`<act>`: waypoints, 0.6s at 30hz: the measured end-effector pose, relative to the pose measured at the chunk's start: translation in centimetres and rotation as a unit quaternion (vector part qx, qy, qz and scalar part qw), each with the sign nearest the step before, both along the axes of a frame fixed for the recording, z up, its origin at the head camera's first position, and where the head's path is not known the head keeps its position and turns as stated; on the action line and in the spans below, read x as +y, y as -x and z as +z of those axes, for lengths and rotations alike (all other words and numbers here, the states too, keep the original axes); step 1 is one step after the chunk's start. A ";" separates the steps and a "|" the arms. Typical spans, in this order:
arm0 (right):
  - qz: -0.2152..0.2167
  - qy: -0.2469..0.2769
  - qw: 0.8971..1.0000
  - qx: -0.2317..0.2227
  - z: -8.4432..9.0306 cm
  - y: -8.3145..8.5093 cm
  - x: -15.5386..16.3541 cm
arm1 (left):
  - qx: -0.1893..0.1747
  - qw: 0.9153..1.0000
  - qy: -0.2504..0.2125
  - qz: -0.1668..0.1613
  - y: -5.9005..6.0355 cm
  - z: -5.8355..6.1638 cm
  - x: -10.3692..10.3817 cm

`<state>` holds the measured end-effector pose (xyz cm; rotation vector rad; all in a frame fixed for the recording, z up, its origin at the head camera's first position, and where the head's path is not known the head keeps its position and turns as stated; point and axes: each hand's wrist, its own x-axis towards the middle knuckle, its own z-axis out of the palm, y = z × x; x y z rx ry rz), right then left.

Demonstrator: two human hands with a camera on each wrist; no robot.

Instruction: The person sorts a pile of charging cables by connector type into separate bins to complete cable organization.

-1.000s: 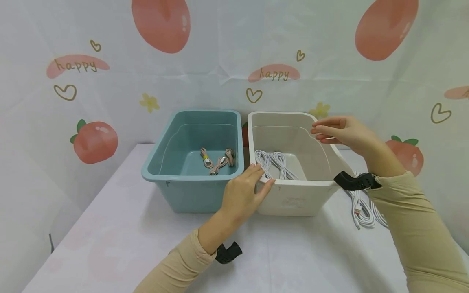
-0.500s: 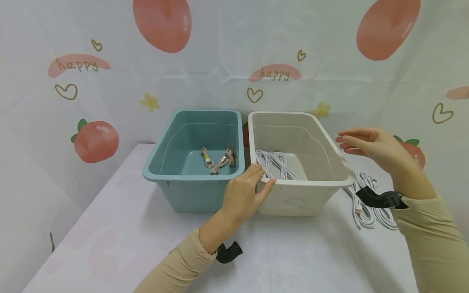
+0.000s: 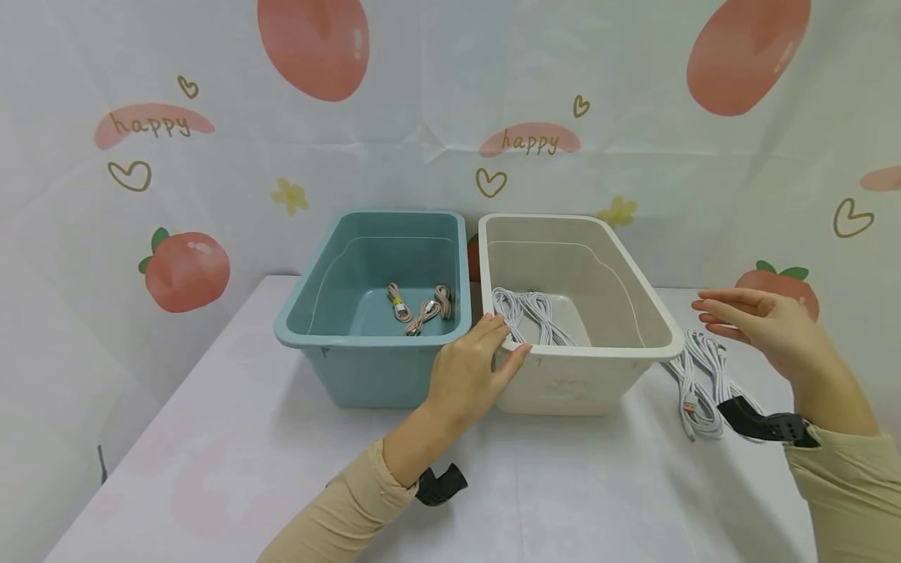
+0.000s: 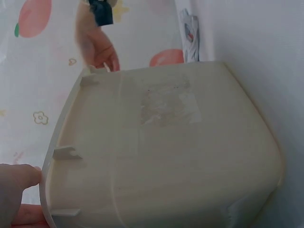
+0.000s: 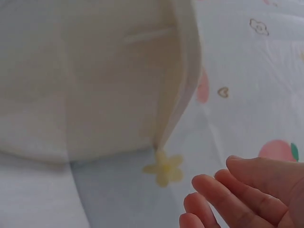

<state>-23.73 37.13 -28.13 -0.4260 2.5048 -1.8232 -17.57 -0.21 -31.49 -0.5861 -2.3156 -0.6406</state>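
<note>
My left hand point(image 3: 468, 371) grips the front left corner of the white plastic bin point(image 3: 598, 353). In the left wrist view, the thumb point(image 4: 23, 175) and a finger lie on either side of its rim. White bundled cables point(image 3: 538, 313) lie inside this bin. My right hand point(image 3: 770, 324) hovers with nothing in it, fingers loosely bent, to the right of the bin. Below and left of that hand, more white cable bundles point(image 3: 697, 391) lie on the table, partly behind the wrist camera; one shows a USB plug.
A blue-green bin point(image 3: 373, 344) stands close on the left of the white one. It holds several small pinkish cable bundles point(image 3: 425, 313). Both bins stand on a white-covered table point(image 3: 281, 469), against a patterned backdrop point(image 3: 422, 102).
My right hand has moved from over the white bin's right rim to the right and down, toward the cables on the table. The left hand stays on the rim.
</note>
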 end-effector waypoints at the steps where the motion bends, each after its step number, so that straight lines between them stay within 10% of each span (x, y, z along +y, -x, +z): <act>1: 0.007 0.007 1.000 -0.001 -0.5 -0.1 0.4 | 0.000 1.000 -0.001 0.000 0.0 0.0 0.0; 18: -0.112 -0.111 0.986 -0.049 -5.9 -1.1 3.8 | 0.007 1.000 -0.001 0.003 0.0 0.0 0.0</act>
